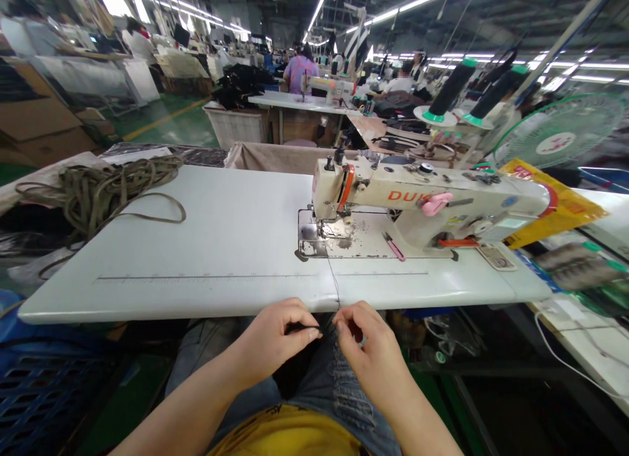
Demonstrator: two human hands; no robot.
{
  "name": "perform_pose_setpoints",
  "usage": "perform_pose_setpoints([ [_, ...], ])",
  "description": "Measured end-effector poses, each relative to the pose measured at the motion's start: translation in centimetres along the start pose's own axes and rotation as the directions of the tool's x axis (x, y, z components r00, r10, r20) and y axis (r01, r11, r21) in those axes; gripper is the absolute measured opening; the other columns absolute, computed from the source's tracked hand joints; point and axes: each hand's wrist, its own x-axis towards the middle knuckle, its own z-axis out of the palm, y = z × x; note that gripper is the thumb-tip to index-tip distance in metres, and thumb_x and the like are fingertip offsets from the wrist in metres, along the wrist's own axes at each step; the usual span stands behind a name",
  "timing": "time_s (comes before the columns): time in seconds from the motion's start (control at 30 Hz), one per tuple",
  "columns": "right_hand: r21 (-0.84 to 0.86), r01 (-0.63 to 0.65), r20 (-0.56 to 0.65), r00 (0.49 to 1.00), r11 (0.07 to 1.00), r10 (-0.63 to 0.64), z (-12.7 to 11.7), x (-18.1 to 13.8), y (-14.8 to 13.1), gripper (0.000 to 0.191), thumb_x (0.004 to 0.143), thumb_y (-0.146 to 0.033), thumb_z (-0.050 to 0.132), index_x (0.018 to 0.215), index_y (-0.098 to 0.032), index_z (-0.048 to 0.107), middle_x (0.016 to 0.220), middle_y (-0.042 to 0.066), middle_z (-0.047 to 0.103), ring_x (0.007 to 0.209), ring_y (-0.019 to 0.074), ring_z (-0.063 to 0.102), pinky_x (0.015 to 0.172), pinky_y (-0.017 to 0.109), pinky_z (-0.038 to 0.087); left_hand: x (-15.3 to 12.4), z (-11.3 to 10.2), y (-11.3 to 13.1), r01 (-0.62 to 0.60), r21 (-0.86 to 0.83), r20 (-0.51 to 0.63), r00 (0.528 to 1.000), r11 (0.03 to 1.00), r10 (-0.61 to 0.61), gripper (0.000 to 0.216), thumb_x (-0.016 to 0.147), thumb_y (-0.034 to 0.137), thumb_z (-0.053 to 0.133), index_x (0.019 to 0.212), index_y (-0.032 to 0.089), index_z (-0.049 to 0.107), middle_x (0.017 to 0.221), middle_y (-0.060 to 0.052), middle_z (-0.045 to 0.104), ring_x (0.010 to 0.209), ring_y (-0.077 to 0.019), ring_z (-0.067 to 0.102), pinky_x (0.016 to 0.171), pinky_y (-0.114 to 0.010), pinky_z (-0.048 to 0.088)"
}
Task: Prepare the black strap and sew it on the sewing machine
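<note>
A dark thread (pixel 334 276) runs from the needle area of the sewing machine (pixel 373 187), over the table's front edge, to my right hand (pixel 368 341). The fingertips and thumb of that hand are pinched on its end, just below the edge. Close beside it on the left, my left hand (pixel 280 331) is also closed in a pinch. Something thin and dark shows at its fingertips, too small to make out. Both hands are over my lap, with a small gap between them. On the machine bed lie pink-handled thread snips (pixel 394 246).
The white sewing table (pixel 221 240) has a printed ruler line along its front. A heap of olive cord (pixel 118 187) lies at its left end. Black thread cones (pixel 452 89) and a green fan (pixel 555 138) stand at right. A blue basket (pixel 44 390) is at lower left.
</note>
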Motion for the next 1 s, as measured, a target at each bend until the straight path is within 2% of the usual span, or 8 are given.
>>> perform_pose_setpoints([
  [0.07, 0.053, 0.025, 0.037, 0.999, 0.998, -0.027, 0.0, -0.1, -0.4, 0.01, 0.093, -0.016, 0.058, 0.094, -0.021, 0.067, 0.088, 0.004, 0.064, 0.08, 0.0174, 0.061, 0.071, 0.028, 0.049, 0.0, 0.0, 0.0, -0.007, 0.018, 0.013, 1.0, 1.0, 0.007, 0.016, 0.088, 0.029, 0.065, 0.084, 0.02, 0.078, 0.085, -0.004, 0.066, 0.084, -0.0186, 0.062, 0.077, -0.029, 0.045],
  [0.17, 0.05, 0.041, 0.08, 0.996, 0.998, -0.045, 0.3, -0.1, -0.7, 0.014, 0.092, -0.015, 0.057, 0.082, -0.021, 0.064, 0.08, 0.002, 0.06, 0.075, 0.0164, 0.058, 0.065, 0.027, 0.045, 0.0, 0.1, -0.1, -0.032, 0.054, 0.021, 0.999, 0.998, 0.031, 0.014, 0.087, 0.026, 0.065, 0.083, 0.019, 0.077, 0.085, -0.004, 0.065, 0.083, -0.0182, 0.062, 0.076, -0.029, 0.045],
  [0.33, 0.016, 0.002, 0.013, 1.0, 1.0, -0.003, 0.4, 0.0, -0.4, 0.017, 0.088, -0.009, 0.052, 0.08, -0.02, 0.062, 0.078, 0.002, 0.061, 0.075, 0.0164, 0.058, 0.066, 0.027, 0.044, -0.1, 0.2, -0.4, -0.029, 0.055, 0.013, 1.0, 0.998, 0.028, 0.012, 0.087, 0.025, 0.066, 0.083, 0.02, 0.077, 0.086, -0.003, 0.066, 0.084, -0.0183, 0.063, 0.077, -0.029, 0.045],
  [0.5, 0.055, -0.011, 0.069, 0.998, 0.998, 0.007, 0.5, -0.2, -0.6, 0.013, 0.087, -0.012, 0.059, 0.078, -0.021, 0.062, 0.078, 0.001, 0.061, 0.075, 0.016, 0.058, 0.067, 0.027, 0.045, 0.0, 0.4, -0.6, -0.045, 0.083, 0.032, 0.999, 0.996, 0.042, 0.011, 0.085, 0.02, 0.066, 0.08, 0.019, 0.076, 0.084, -0.003, 0.065, 0.081, -0.0171, 0.062, 0.073, -0.028, 0.045],
  [0.6, 0.0, -0.011, 0.032, 0.999, 1.0, 0.011, 0.6, -0.2, -0.1, 0.018, 0.087, -0.009, 0.056, 0.075, -0.02, 0.061, 0.075, 0.001, 0.061, 0.074, 0.0164, 0.058, 0.066, 0.027, 0.044, 0.0, 0.6, -0.5, -0.042, 0.069, 0.043, 0.998, 0.997, 0.039, 0.011, 0.085, 0.022, 0.066, 0.08, 0.019, 0.075, 0.084, -0.003, 0.065, 0.082, -0.0175, 0.062, 0.075, -0.028, 0.045],
  [0.7, -0.005, 0.003, -0.027, 1.0, 1.0, -0.004, 0.4, -0.3, 0.3, 0.017, 0.09, -0.009, 0.054, 0.083, -0.02, 0.066, 0.081, 0.002, 0.066, 0.078, 0.0175, 0.062, 0.07, 0.028, 0.049, -0.1, 0.5, -0.3, -0.013, 0.052, 0.037, 0.999, 0.999, 0.011, 0.013, 0.086, 0.025, 0.065, 0.081, 0.019, 0.076, 0.086, -0.004, 0.066, 0.083, -0.0183, 0.062, 0.075, -0.029, 0.045],
  [0.83, 0.023, 0.082, -0.023, 0.996, 0.996, -0.082, 0.2, -0.9, -0.4, 0.018, 0.094, -0.011, 0.056, 0.099, -0.022, 0.07, 0.09, 0.004, 0.069, 0.079, 0.017, 0.064, 0.071, 0.028, 0.054, 0.0, 0.3, 0.0, 0.007, 0.069, 0.027, 1.0, 0.998, -0.009, 0.015, 0.086, 0.027, 0.064, 0.082, 0.02, 0.077, 0.085, -0.003, 0.065, 0.082, -0.0183, 0.062, 0.075, -0.029, 0.045],
  [1.0, -0.128, 0.202, -0.025, 0.978, 0.971, -0.207, 0.4, -1.5, -1.1, 0.017, 0.101, -0.016, 0.054, 0.103, -0.02, 0.071, 0.094, 0.008, 0.07, 0.085, 0.0206, 0.066, 0.077, 0.033, 0.057, 0.1, 0.5, -0.4, -0.007, 0.083, 0.018, 1.0, 0.997, 0.006, 0.014, 0.087, 0.025, 0.064, 0.082, 0.02, 0.076, 0.084, -0.003, 0.065, 0.082, -0.0177, 0.062, 0.075, -0.028, 0.045],
])
